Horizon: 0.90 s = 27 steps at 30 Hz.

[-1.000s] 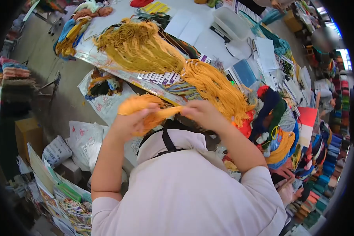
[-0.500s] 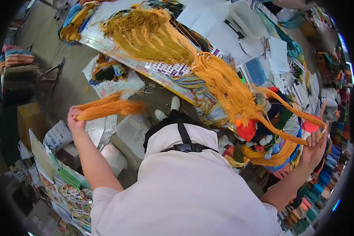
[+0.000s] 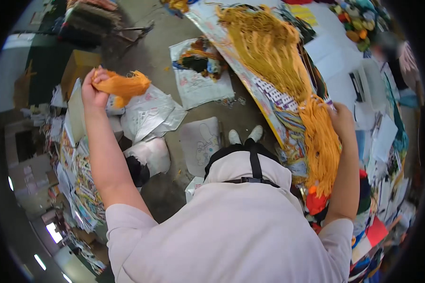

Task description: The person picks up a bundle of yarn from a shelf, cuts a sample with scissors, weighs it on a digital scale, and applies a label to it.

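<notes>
My left hand (image 3: 95, 87), raised out to the left, is closed around a bunch of orange yarn (image 3: 123, 85). The bunch sticks out to the right from the fist, its loose end fluffy. On the table, my right hand (image 3: 343, 118) rests at the upper right edge of a long orange yarn hank (image 3: 320, 146). Its fingers are bent together beside a small white and purple piece; what they grip is partly hidden. Just beyond the orange hank lies a spread of mustard-gold yarn (image 3: 269, 52), and the two meet near my right fingertips.
The table edge (image 3: 250, 92) runs diagonally ahead. A stool (image 3: 200, 144) stands on the floor left of my shoes. Plastic bags (image 3: 151, 113) and a white sheet with dark yarn scraps (image 3: 203, 92) lie farther left. A clear plastic bin (image 3: 372, 82) sits on the table.
My right hand has come in from the far right to the top of the orange hank; the stretched orange strands have dropped from sight there. The left hand, still holding its bunch, appears higher.
</notes>
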Motion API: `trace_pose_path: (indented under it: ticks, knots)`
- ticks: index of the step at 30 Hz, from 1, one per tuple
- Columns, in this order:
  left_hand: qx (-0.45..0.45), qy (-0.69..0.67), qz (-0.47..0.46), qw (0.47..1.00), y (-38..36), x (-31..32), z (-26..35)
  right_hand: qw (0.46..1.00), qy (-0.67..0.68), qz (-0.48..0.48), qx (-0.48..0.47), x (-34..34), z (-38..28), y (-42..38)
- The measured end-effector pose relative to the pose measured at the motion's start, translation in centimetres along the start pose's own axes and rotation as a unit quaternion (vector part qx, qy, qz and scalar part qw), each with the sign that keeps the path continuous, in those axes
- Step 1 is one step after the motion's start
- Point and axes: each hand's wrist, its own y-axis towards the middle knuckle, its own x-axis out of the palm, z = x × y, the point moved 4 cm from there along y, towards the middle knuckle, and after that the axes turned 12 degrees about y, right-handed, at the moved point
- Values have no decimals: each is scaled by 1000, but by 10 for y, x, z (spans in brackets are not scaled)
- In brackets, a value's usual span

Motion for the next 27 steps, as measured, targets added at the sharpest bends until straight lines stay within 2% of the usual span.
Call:
trace_pose_path:
  ticks: [1,2,4,5,6,7,9,11,12,13,15,16,18,19,20,22,24,25,26,27]
  knots:
    - [28,8,-1,1000,-14,33,5,992,105,-25,-68,19,-29,15]
    - [43,10,-26,999,-26,57,11,955,262,-74,-121,36,-76,21]
    - [79,31,-80,993,-48,99,18,927,285,-121,-209,67,-168,19]
    - [74,8,-103,992,-60,122,16,896,306,-149,-287,83,-208,12]
    - [82,9,-106,991,-69,139,14,861,341,-212,-312,96,-247,0]
    - [79,2,-131,988,-77,155,12,841,355,-230,-337,106,-277,-11]
    - [81,-9,-159,984,-92,183,6,770,385,-176,-478,136,-316,-24]
    - [91,-39,-158,982,-100,202,1,736,401,-217,-501,154,-325,-35]
    - [96,-69,-157,980,-103,208,1,744,412,-286,-442,165,-321,-37]
    - [98,-83,-163,978,-105,212,1,745,406,-288,-443,165,-313,-40]
    - [146,-64,-130,979,-99,209,10,756,465,-327,-323,163,-285,-36]
    - [154,-54,-126,979,-91,205,13,737,512,-313,-312,157,-272,-36]
    - [161,-65,-102,979,-66,187,18,702,566,-365,-231,124,-254,-47]
    - [169,-68,-81,980,-51,179,17,650,619,-409,-163,109,-248,-54]
    - [170,-54,-60,982,-36,175,11,655,619,-402,-162,99,-244,-58]
    - [135,-72,-72,986,-8,166,-8,597,698,-348,-188,78,-234,-64]
    - [101,-91,-78,988,10,166,-26,614,701,-311,-189,63,-227,-69]
    - [87,-94,-72,989,19,167,-32,730,574,-231,-291,53,-222,-70]
    - [73,-96,-67,990,23,174,-39,813,419,-141,-378,45,-220,-72]
    - [80,-90,-45,992,27,180,-43,833,397,-111,-370,43,-219,-74]
